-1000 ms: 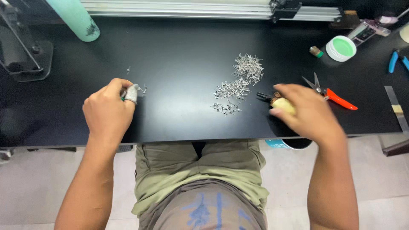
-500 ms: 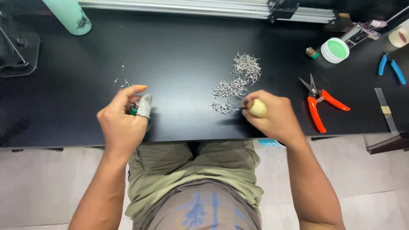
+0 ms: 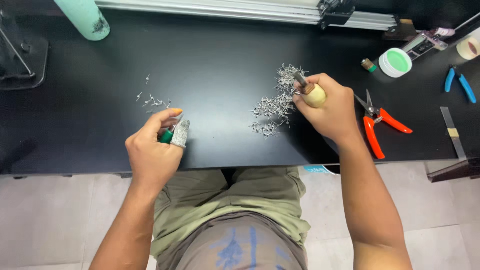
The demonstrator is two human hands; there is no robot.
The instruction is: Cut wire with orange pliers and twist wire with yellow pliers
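My left hand (image 3: 152,150) is closed around a small green-handled tool (image 3: 167,136) near the table's front edge; a grey woven cot covers one fingertip and an orange one another. A few small metal pins (image 3: 153,100) lie just beyond it. My right hand (image 3: 327,107) grips a pale wooden-handled tool (image 3: 312,93), its metal tip pushed into the large pile of small metal pins (image 3: 277,105) at mid-table.
Orange-handled snips (image 3: 377,125) lie right of my right hand. Farther right are a white jar with a green lid (image 3: 395,62), blue-handled pliers (image 3: 460,82), a tape roll (image 3: 470,47) and a metal ruler (image 3: 452,132). A mint bottle (image 3: 85,17) and a dark stand (image 3: 20,55) sit at far left.
My right hand has moved up from the pile's lower edge to its upper right side with the wooden-handled tool. My left hand stays put near the front edge.
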